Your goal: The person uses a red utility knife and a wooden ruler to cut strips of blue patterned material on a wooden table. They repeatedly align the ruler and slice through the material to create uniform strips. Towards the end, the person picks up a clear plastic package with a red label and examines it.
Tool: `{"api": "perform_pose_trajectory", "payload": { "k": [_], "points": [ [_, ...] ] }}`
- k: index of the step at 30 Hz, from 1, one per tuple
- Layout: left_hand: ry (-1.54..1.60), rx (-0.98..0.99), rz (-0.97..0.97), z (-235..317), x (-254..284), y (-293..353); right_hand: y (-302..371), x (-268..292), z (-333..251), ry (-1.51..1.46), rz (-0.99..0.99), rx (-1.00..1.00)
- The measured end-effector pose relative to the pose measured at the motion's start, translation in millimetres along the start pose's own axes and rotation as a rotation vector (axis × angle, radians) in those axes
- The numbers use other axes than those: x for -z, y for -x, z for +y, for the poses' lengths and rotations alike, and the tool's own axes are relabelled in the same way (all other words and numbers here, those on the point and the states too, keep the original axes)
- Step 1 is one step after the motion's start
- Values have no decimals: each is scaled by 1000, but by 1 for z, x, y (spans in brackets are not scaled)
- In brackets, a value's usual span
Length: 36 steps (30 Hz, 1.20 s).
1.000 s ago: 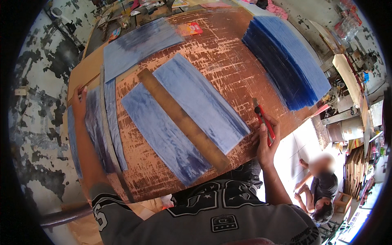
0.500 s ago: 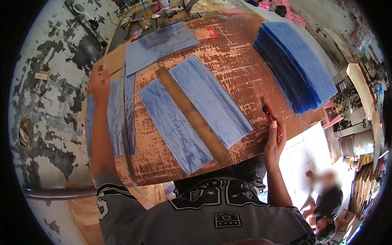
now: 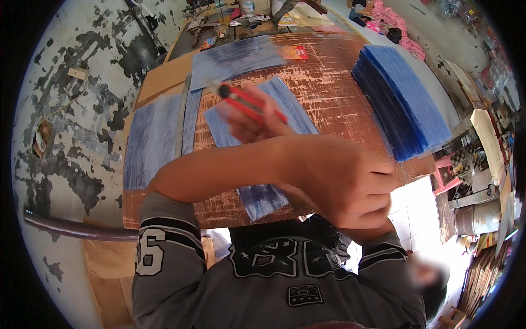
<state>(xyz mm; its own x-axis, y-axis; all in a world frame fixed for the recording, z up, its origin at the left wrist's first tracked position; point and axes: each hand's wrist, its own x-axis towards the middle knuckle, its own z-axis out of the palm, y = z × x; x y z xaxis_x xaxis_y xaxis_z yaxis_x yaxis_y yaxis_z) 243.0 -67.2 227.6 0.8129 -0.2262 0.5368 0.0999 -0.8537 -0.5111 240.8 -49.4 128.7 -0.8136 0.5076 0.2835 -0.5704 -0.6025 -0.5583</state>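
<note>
My right hand (image 3: 257,118), blurred by motion, is closed round a red utility knife (image 3: 244,104) with a black slider. It is above a streaky blue-and-white sheet (image 3: 285,96). My left forearm crosses in front of my body and covers much of the sheets and most of the brown flat bar between them. At its end my left hand (image 3: 350,189) is curled into a fist near the table's front right edge; what lies inside its fingers is hidden. Below the forearm pokes out the lower end of another blue sheet (image 3: 260,203).
The worn brown tabletop (image 3: 329,71) bears a thick stack of blue sheets (image 3: 411,98) at right. At left a thin strip (image 3: 182,118) lies over more blue sheets (image 3: 153,140); another sheet (image 3: 235,60) lies behind. A person (image 3: 435,285) is at lower right, beside a pink stool (image 3: 446,172).
My right hand has carried the knife from the table's right side leftward over the sheets. My left hand has swung from the far left across to the right. The view has shifted slightly.
</note>
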Motion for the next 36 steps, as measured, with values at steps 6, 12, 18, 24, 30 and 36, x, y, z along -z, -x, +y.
{"api": "perform_pose_trajectory", "payload": {
  "k": [6, 12, 18, 24, 30, 36],
  "points": [
    [-88, 74, -153, 6, 20, -25, -21, -54, 50, -382, -110, -189],
    [44, 43, -176, -1, 11, -60, -63, -27, 127, -514, -226, -275],
    [52, -114, -20, 2, -15, -93, -81, -6, 174, -458, -311, -229],
    [106, 88, -16, 15, -8, -22, -24, -69, -3, -172, -316, -13],
    [41, 260, -84, 32, 8, 45, 23, -29, -103, -174, -154, 280],
    [21, 642, -379, 73, 42, 122, 91, 50, -140, 340, 338, 409]
  ]
}}
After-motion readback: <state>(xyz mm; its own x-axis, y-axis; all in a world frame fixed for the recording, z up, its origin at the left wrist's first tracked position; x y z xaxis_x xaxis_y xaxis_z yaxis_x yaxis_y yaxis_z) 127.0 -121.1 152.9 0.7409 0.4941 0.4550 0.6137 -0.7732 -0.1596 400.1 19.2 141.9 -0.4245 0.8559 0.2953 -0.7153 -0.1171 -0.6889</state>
